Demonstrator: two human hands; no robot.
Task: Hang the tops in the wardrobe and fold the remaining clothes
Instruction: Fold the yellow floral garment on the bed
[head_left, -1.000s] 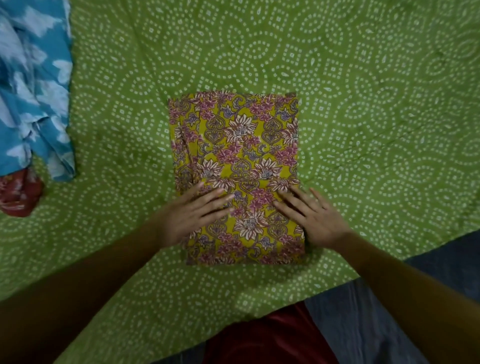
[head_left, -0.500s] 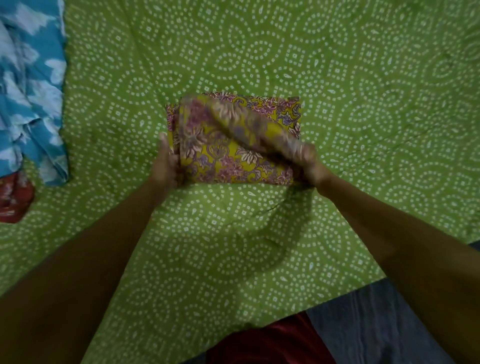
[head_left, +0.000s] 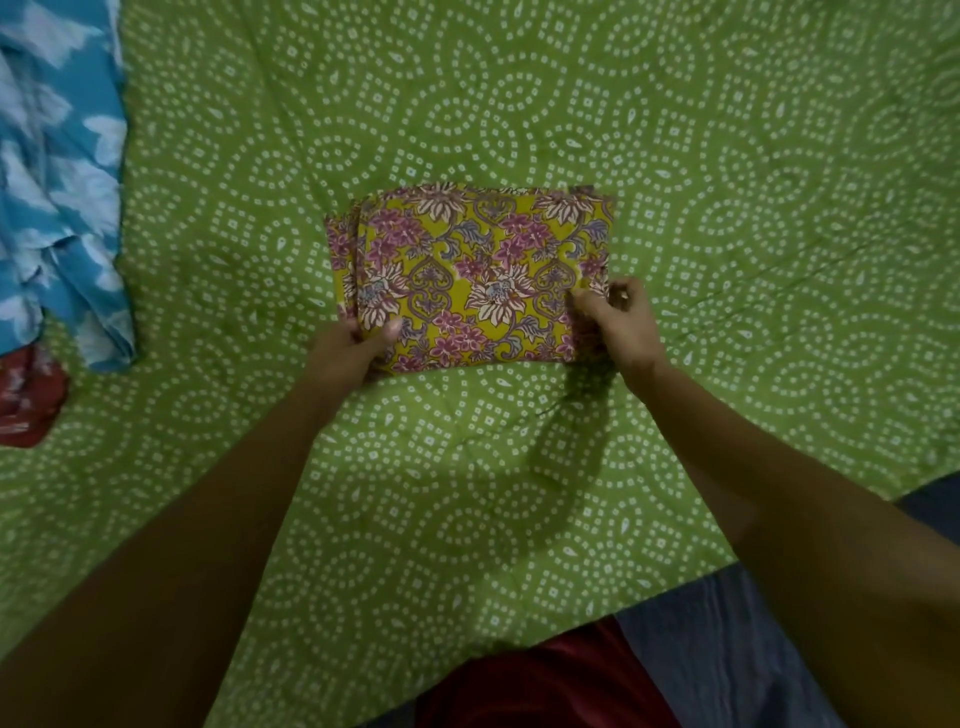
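Obs.: the yellow floral garment (head_left: 480, 278) now lies as a short, wide packet on the green bedspread (head_left: 727, 156), about half as deep as it was a second ago. Your near half has been turned up over the far half; half a second ago that flap was mid-air.

Hands: your left hand (head_left: 348, 348) grips the near-left corner, thumb on top, fingers tucked under the edge. Your right hand (head_left: 621, 322) pinches the right edge near its near corner, fingers curled on the cloth. Both are clamped on the packet.

Alignment: layered edges stick out slightly at the left side, so the stack is not quite square.

Reading: this fold looks essentially done; likely one item of the "remaining clothes" finished, pending a tidy-up or setting aside.

Still waiting: a blue-and-white garment (head_left: 57, 171) bunched at the far left, with a red cloth (head_left: 28, 400) just near of it, both well apart from the packet.
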